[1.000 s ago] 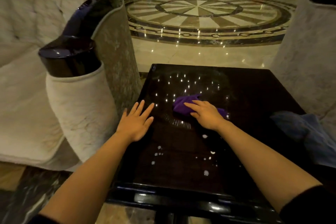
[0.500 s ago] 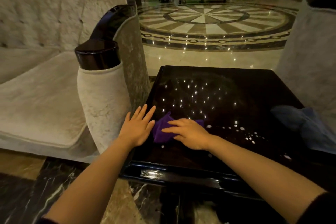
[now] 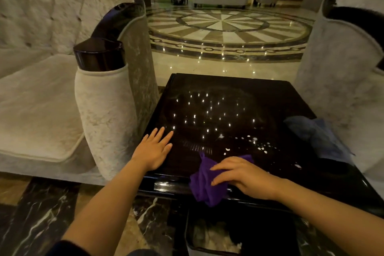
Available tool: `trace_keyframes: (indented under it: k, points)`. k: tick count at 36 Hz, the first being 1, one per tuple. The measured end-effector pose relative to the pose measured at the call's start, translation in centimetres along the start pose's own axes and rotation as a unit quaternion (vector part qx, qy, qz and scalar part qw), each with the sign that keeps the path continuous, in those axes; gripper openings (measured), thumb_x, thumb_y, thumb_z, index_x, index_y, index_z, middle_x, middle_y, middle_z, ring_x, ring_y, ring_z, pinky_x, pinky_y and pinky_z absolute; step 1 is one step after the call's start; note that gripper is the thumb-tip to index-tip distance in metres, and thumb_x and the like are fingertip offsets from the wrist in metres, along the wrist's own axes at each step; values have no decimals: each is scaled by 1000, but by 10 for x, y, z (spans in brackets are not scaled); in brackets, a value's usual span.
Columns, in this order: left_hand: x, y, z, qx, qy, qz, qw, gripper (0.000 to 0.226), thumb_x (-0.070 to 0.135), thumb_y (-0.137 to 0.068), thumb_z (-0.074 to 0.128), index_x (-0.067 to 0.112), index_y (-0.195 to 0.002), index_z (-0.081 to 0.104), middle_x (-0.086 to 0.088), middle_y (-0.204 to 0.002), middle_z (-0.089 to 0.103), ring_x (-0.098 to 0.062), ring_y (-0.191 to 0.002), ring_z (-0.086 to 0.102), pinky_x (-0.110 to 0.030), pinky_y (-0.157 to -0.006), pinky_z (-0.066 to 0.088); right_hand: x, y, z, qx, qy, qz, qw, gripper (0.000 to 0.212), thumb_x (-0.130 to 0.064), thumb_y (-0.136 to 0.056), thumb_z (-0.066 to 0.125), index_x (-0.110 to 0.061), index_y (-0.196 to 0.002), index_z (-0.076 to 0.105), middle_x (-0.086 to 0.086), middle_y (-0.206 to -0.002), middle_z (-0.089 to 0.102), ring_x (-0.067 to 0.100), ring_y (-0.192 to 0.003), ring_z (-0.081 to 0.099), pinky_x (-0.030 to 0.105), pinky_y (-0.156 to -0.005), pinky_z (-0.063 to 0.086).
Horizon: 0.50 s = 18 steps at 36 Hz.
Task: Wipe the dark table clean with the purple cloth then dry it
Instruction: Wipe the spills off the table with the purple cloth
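Observation:
The dark glossy table (image 3: pixel 239 89) fills the middle of the head view. My right hand (image 3: pixel 243 174) presses the purple cloth (image 3: pixel 204 185) at the table's near edge, and part of the cloth hangs over that edge. My left hand (image 3: pixel 154 149) lies flat with fingers spread on the table's near left corner, holding nothing. Small white crumbs (image 3: pixel 258 145) are scattered on the surface just beyond my right hand. A blue cloth (image 3: pixel 318 135) lies bunched at the table's right edge.
A cream armchair with a black-capped armrest (image 3: pixel 99 89) stands tight against the table's left side. Another pale chair (image 3: pixel 342 72) flanks the right. A bin (image 3: pixel 218 237) holding white scraps sits on the marble floor under the table's near edge.
My right hand has dragged the purple cloth from mid-table toward me, first to the left, then right along the near edge, where it now hangs over. My left hand stayed flat.

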State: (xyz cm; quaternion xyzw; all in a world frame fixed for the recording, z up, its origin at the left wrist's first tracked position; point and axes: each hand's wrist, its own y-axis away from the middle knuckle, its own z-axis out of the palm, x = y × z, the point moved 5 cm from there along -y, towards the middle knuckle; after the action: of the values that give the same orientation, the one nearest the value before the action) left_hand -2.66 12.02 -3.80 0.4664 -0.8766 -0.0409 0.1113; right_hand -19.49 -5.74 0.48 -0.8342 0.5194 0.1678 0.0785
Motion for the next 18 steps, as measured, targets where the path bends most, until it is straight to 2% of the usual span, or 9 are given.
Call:
trace_keyframes:
  k: [5,9,14,18]
  points:
    - [1,1,-1,1,5,3,1000,52,38,-100,17,25,-147,-1,-5,-159,-4,-21,-146,-8,-35,-118,0,7,19,-16,-12,-46,56,997,32,-3,-89,48,-19,-112,63,-1,-133,50,8,-124,39,2,-97,19]
    - [4,3,-4,5,8,5,1000,52,37,-100,17,23,-147,0,-7,-159,-4,-20,-146,-7,-33,-118,-1,15,22,-51,51,-73,97,991,31,3,-87,50,-14,-107,66,3,-128,53,5,-116,41,-4,-93,24]
    - [5,5,-5,6,14,5,1000,52,36,-100,17,22,-148,1,-7,-159,-5,-19,-146,-7,-32,-118,-1,40,9,-101,167,-95,126,973,32,12,-83,50,-7,-104,66,13,-125,55,13,-114,46,21,-99,33]
    - [7,3,-6,14,0,21,1000,52,35,-100,17,19,-148,1,-3,-158,-6,-17,-146,-7,-30,-118,-2,73,-14,-118,208,-98,164,959,30,8,-85,50,-8,-105,65,11,-123,57,12,-110,48,23,-98,33]
